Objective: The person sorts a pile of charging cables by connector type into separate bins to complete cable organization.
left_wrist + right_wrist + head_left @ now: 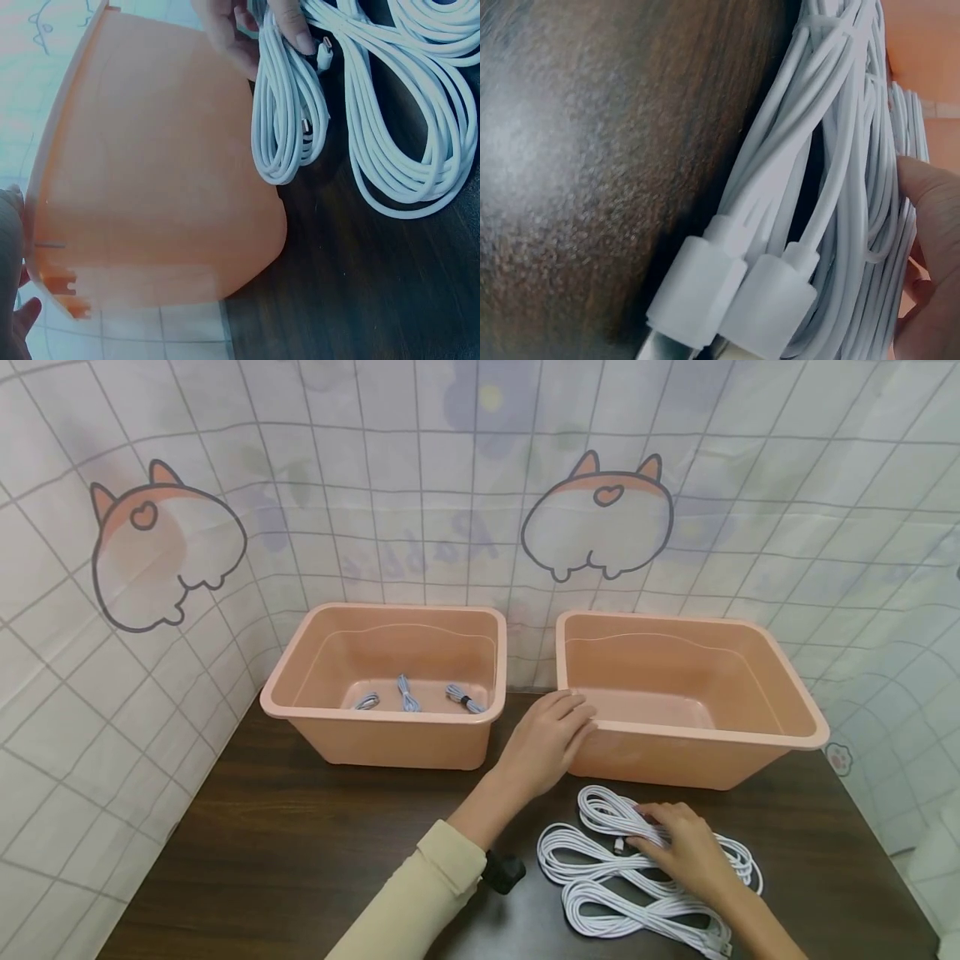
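My left hand point(546, 739) grips the rim of the right-hand peach plastic bin point(660, 756) at its near left corner. Its fingertips lie over the edge in the head view. My right hand point(690, 852) pinches the farthest of three coiled white cables point(603, 810) between thumb and fingers. In the left wrist view this cable bundle point(281, 142) hangs over the table beside the bin's wall, with small plugs showing. The other two white cables point(600, 910) lie on the dark table, nearer the front. Two white plugs point(697, 292) appear large in the right wrist view.
A second peach bin point(397, 739) stands at the left, holding three small light-blue tied cables point(407, 693). Both bins stand against a white gridded curtain point(420, 510) printed with cartoon animals. Dark wood table point(285, 843) spreads across the front left.
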`<action>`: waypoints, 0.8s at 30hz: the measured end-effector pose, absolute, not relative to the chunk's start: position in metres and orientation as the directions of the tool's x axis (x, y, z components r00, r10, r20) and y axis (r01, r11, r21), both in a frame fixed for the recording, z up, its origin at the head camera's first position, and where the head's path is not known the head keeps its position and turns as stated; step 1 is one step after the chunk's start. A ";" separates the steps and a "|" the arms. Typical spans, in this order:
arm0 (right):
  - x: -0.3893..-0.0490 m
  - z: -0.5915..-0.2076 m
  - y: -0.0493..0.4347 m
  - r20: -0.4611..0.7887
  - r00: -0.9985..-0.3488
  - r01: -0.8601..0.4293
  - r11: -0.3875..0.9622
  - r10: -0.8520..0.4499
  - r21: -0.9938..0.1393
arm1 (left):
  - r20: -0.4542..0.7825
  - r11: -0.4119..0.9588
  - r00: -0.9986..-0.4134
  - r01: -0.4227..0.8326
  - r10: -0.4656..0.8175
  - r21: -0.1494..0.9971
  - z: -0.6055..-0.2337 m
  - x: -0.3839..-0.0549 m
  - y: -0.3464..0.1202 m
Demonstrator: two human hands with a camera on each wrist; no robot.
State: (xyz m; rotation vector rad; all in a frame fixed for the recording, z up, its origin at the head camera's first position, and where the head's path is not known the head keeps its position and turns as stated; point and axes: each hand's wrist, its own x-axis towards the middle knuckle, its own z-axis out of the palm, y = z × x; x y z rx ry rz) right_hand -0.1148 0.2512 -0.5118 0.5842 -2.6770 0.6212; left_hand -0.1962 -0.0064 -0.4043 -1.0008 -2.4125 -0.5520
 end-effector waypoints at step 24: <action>-0.113 -0.494 0.250 0.425 -0.814 -0.538 0.788 -0.395 -0.298 | 0.484 0.616 -0.649 0.746 0.587 0.254 -0.403 -0.203 -0.008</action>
